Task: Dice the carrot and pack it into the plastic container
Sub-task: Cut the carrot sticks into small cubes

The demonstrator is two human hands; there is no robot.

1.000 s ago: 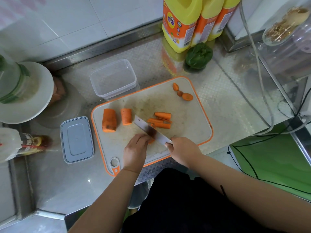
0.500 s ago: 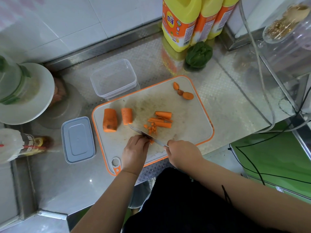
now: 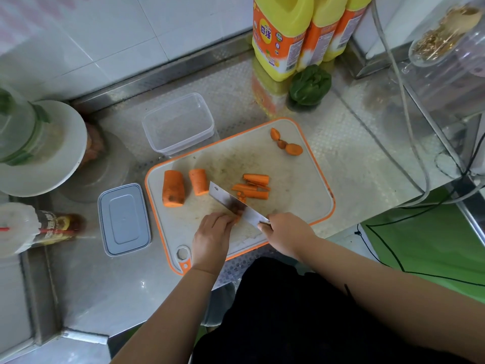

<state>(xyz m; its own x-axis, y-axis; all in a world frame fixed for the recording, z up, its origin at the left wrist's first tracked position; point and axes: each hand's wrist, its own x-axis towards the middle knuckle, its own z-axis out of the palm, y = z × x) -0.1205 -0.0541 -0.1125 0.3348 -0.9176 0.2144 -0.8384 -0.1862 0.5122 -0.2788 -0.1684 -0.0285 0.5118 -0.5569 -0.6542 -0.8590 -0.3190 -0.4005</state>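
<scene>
On the orange-rimmed cutting board [image 3: 301, 179] lie two thick carrot chunks [image 3: 173, 189], a bunch of carrot sticks [image 3: 253, 186] and carrot end scraps [image 3: 287, 145]. My right hand [image 3: 286, 235] grips the handle of a cleaver [image 3: 233, 204], whose blade is raised flat-side up over the board. My left hand [image 3: 212, 237] holds down a small carrot piece [image 3: 237, 219], mostly hidden under my fingers and the blade. The clear plastic container [image 3: 178, 123] stands open behind the board's far left corner. Its grey lid [image 3: 123, 219] lies left of the board.
Three yellow bottles [image 3: 283, 35] and a green vegetable [image 3: 309, 85] stand at the back. A white plate with a glass jar [image 3: 29, 143] and a lying bottle [image 3: 49, 227] are at the left. Cables [image 3: 409, 119] run along the right counter edge.
The cleaver went down through the carrot under my left hand, leaving small dice by the sticks, and is now lifted again with the blade's flat side showing. My left hand stayed in place.
</scene>
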